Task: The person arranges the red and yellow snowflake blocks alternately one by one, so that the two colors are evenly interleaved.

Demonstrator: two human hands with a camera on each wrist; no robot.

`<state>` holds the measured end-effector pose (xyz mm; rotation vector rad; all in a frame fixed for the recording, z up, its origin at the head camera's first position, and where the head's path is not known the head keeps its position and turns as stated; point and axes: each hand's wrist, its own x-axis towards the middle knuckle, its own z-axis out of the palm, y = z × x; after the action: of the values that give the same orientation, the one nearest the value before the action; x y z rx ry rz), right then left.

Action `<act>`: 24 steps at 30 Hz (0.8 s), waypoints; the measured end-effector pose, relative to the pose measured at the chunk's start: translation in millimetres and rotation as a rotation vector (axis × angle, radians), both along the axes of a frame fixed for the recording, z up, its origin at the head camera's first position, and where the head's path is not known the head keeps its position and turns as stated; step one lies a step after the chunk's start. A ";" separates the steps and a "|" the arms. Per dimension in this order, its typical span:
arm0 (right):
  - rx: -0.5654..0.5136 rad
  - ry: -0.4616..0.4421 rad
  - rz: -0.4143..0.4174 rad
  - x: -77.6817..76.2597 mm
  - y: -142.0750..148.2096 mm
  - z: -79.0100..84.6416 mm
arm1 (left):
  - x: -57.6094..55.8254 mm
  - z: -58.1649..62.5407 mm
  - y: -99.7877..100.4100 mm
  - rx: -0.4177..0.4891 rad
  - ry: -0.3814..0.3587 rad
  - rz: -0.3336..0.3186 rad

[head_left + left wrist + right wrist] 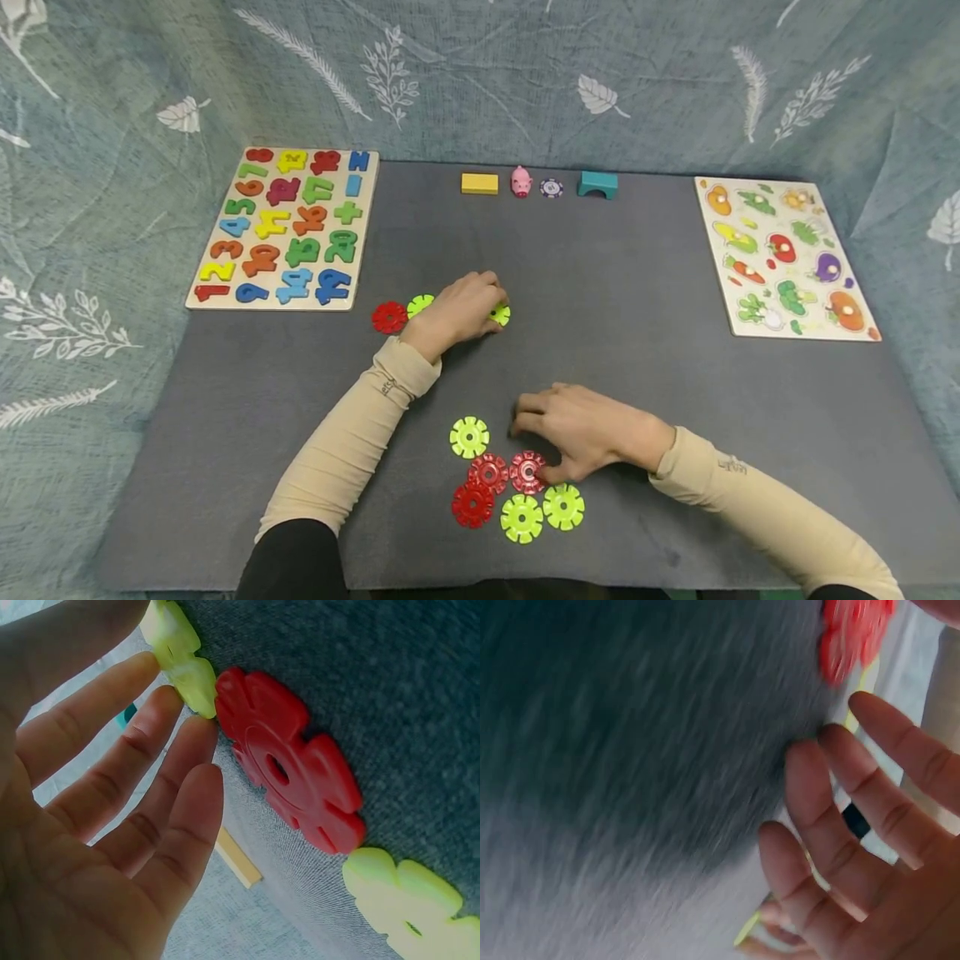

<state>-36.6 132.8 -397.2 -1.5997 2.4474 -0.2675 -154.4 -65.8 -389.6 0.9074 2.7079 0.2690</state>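
My left hand (459, 310) pinches a yellow-green notched plastic disc (501, 314) by its edges, between thumb and fingers. In the left wrist view that disc (180, 656) adjoins a red notched disc (289, 761), with another yellow-green one (412, 904) beyond. The head view shows a red disc (390, 317) at this row's left end; my hand covers its middle. Nearer the front, my right hand (581, 429) hovers with loosely bent, spread fingers. Its thumb overlaps the edge of a red disc (527, 472) in a loose group; contact is unclear. Its fingers (810, 780) hold nothing.
A number puzzle board (281, 229) lies at left, a vegetable puzzle board (787, 258) at right. Along the back sit a yellow block (479, 183), pink pig (521, 182), poker chip (551, 188) and teal arch block (597, 184). Loose green discs (521, 518) lie in front.
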 end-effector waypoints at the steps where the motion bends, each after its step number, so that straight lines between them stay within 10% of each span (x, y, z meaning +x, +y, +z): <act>1: 0.012 0.019 0.016 4.4 -2.2 -0.1 | -0.2 0.1 -0.3 0.000 -0.002 0.000; 8: 0.053 0.166 0.054 23.3 -13.0 -2.2 | -1.0 -1.0 -1.3 0.002 -0.010 0.003; 24: 0.052 0.204 0.031 35.9 -19.2 -6.1 | -0.5 -1.8 -1.9 0.011 0.003 0.003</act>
<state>-0.8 113.6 -403.3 -1.7183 2.5500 -0.0370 -154.9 -67.7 -391.4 0.9078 2.7130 0.2836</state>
